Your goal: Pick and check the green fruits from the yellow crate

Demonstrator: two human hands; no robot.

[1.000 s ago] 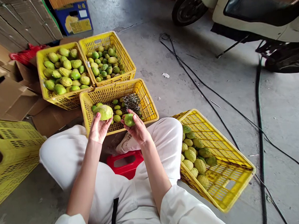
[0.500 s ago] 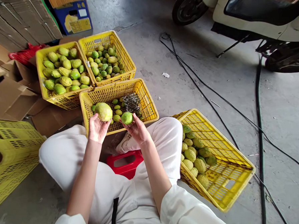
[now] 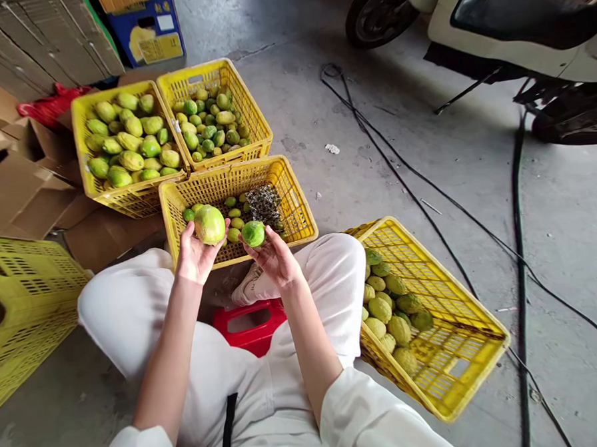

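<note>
In my left hand [image 3: 198, 254] rests a large yellow-green lemon [image 3: 209, 225], with the fingers curled round its underside. A smaller, greener lemon [image 3: 253, 233] sits in the fingers of my right hand [image 3: 275, 255]. Both fruits are held up side by side, apart from each other, over the near edge of a yellow plastic crate [image 3: 297, 207]. Inside that crate lie several small green fruits [image 3: 237, 223] and a dark, shiny crumpled heap [image 3: 263, 204] that I cannot make out. My hands partly hide the crate's front rim.
Two yellow crates of green-yellow fruit, a left one [image 3: 87, 144] and a right one [image 3: 256, 119], stand behind. Another crate [image 3: 465, 348] with bumpy fruit is at my right. Cardboard [image 3: 19, 191] lies left. Black cables [image 3: 517, 239] cross the floor near a parked scooter [image 3: 509, 45].
The lemon in my left hand has turned, showing a greener side, and sits slightly lower. The right-hand lemon has also turned a little. Both hands stay in nearly the same place.
</note>
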